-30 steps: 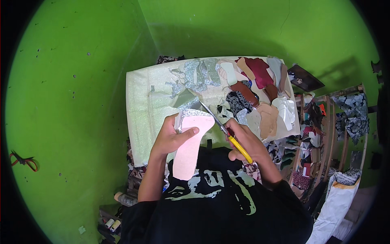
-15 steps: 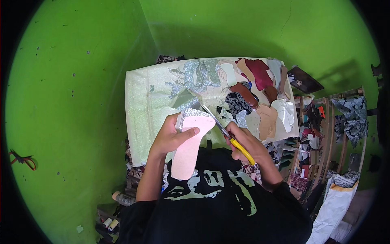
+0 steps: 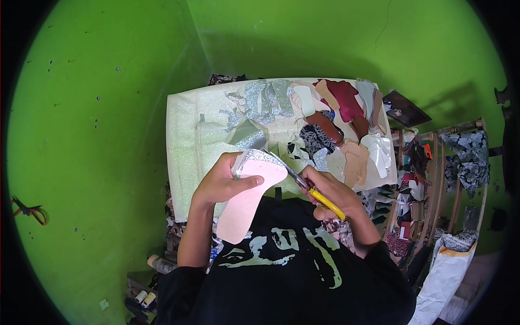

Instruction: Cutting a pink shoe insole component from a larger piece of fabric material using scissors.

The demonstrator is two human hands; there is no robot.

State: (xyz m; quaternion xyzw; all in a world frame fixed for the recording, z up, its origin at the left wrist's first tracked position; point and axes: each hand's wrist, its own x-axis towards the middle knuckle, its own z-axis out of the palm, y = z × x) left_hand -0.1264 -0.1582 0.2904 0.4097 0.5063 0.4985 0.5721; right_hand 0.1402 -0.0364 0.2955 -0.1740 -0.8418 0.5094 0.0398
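Note:
My left hand pinches a pale pink, sole-shaped insole, thumb on top and fingers underneath. Silver glittery material sticks out past the insole's upper edge. In my right hand is a pair of scissors with yellow handles, fingers wrapped round them. The blades lie along the glittery upper right edge of the insole, partly hidden by it. Just beyond lies a grey-silver glitter scrap on the table.
The pale-covered table bears several sole-shaped pieces, including a brown one, tan pieces and dark red material. A slatted wooden rack with scraps stands right. Orange-handled scissors hang on the left green wall.
The scissors' blades have come down onto the insole's upper edge, nearly closed. The insole has turned slightly, its lower end swinging left.

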